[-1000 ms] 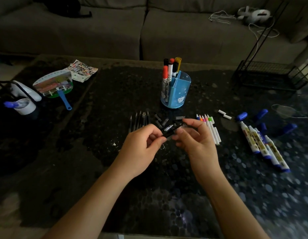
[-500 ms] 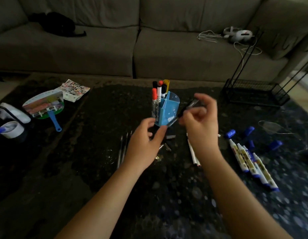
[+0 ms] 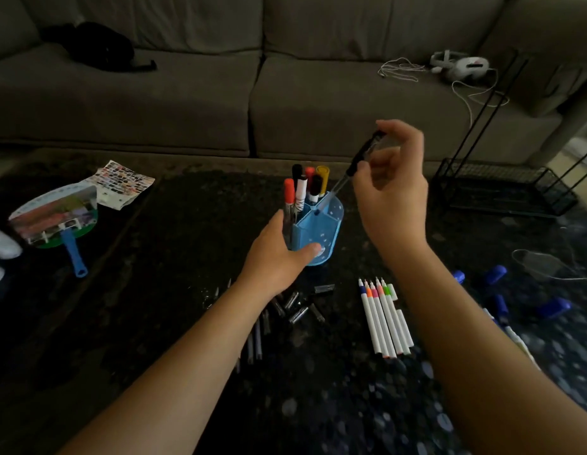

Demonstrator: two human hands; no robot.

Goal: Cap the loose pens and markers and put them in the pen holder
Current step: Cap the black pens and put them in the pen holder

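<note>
Blue pen holder [image 3: 329, 226] centre frame, left hand [image 3: 275, 261] gripping its side. Right hand [image 3: 392, 195] pinching capped black pen [image 3: 349, 174], slanted, tip inside holder. White markers [image 3: 384, 320] loose, lower right.

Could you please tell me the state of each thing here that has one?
Clear black-capped pen: capped, tilted, lower end in holder.
Blue plastic pen holder: upright, partly filled.
Thin white colour markers: uncapped, lying flat.
Blue marker caps: off, loose.
Right hand: pinching the pen.
Left hand: gripping the holder.
</note>
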